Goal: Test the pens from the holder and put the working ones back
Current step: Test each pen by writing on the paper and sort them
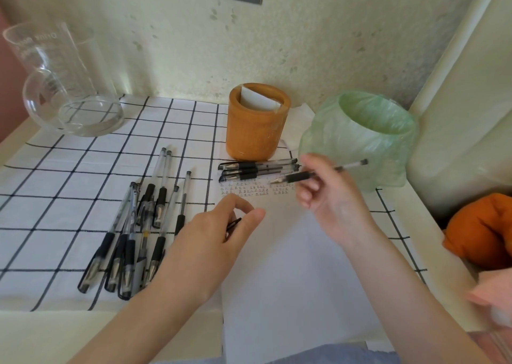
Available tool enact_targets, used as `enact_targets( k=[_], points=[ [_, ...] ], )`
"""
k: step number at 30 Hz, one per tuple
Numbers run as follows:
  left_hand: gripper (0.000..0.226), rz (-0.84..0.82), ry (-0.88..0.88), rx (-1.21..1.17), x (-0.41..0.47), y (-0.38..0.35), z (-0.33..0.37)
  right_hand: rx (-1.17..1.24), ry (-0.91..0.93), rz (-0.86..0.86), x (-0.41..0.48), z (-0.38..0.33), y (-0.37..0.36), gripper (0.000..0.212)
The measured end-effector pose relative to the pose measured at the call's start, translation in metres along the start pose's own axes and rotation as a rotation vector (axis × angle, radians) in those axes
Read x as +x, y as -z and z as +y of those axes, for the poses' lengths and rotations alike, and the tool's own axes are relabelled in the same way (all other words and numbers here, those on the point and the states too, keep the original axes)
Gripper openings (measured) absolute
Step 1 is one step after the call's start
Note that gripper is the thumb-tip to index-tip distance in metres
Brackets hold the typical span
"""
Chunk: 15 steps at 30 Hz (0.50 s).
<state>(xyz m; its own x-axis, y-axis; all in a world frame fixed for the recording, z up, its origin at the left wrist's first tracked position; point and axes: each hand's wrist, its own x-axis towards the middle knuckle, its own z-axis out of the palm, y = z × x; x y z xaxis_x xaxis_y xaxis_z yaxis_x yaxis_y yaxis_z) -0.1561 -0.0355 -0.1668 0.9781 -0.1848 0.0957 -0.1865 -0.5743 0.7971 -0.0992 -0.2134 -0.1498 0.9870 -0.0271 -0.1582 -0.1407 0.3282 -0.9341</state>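
My right hand (324, 194) holds an uncapped black gel pen (302, 175), its tip pointing left just above the top of a white sheet (291, 266) that carries rows of small test marks. My left hand (219, 241) rests on the sheet's left edge and pinches a black pen cap (233, 224). Three capped pens (257, 168) lie side by side at the sheet's top, in front of the orange wooden pen holder (256, 125), which has a white card inside. Several more pens (141, 225) lie in a loose pile on the checked cloth to the left.
A small bin lined with a green plastic bag (365, 131) stands right of the holder. A glass jug (63, 81) sits at the back left. The black-and-white checked cloth (55, 197) covers the table. An orange fabric item (482, 230) lies at the right edge.
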Motion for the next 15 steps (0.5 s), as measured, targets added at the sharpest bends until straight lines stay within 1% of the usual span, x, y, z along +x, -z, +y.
enact_targets(
  k=[1,3,4,6,8,10,15],
  points=[
    [0.037,-0.025,0.005,0.088,-0.001,0.000,-0.002,-0.049,0.055,0.040,0.004,-0.004,0.007,0.014],
    [0.030,-0.096,0.005,0.253,-0.001,-0.001,-0.006,-0.177,0.113,0.046,0.008,-0.007,0.015,0.025],
    [0.033,-0.139,-0.006,0.314,-0.002,-0.003,-0.007,-0.228,0.119,0.052,0.010,-0.006,0.016,0.029],
    [0.044,-0.222,-0.022,0.407,-0.002,-0.005,-0.009,-0.324,0.137,0.113,0.016,0.002,0.017,0.030],
    [0.056,-0.273,-0.033,0.472,-0.002,-0.006,-0.009,-0.411,0.176,0.189,0.022,0.012,0.017,0.028],
    [0.064,-0.310,-0.033,0.518,-0.002,-0.006,-0.009,-0.463,0.223,0.226,0.029,0.022,0.020,0.030],
    [0.069,-0.351,-0.007,0.552,-0.002,-0.006,-0.010,-0.525,0.294,0.316,0.039,0.039,0.028,0.043]
  ],
)
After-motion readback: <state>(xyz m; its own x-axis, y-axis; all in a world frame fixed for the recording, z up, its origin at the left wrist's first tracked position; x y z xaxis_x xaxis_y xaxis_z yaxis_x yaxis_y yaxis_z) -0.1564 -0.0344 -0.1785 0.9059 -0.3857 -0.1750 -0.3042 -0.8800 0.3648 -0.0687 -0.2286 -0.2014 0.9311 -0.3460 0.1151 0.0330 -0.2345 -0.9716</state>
